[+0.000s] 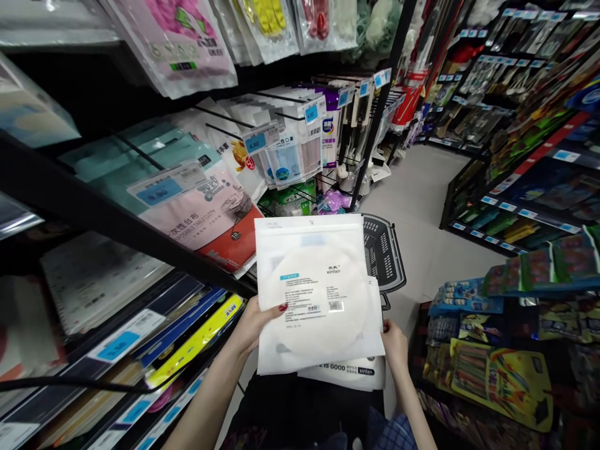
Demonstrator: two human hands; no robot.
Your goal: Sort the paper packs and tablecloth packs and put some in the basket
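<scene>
My left hand (pixel 255 324) is closed on the left edge of a white flat plastic packet (pixel 314 287), its thumb with a red nail lying across the front. A large pale round shape shows through the packet, along with small print, a barcode and the word "xinfan". Behind and below it is a second white packet (pixel 360 373) marked "xinfan" and "IS GOOD". At the right edge of this rear packet, my right hand (pixel 394 342) is closed, its fingers partly hidden. Both packets are held up in front of my body.
A dark shopping basket (pixel 398 256) is just beyond the packets. Shelves on the left carry hanging disposable tablecloth packs (pixel 206 206), mask packs (pixel 285 150) and price tags. Snack bags (pixel 501 381) fill a low display on the right. A grey floor aisle (pixel 422 181) runs ahead.
</scene>
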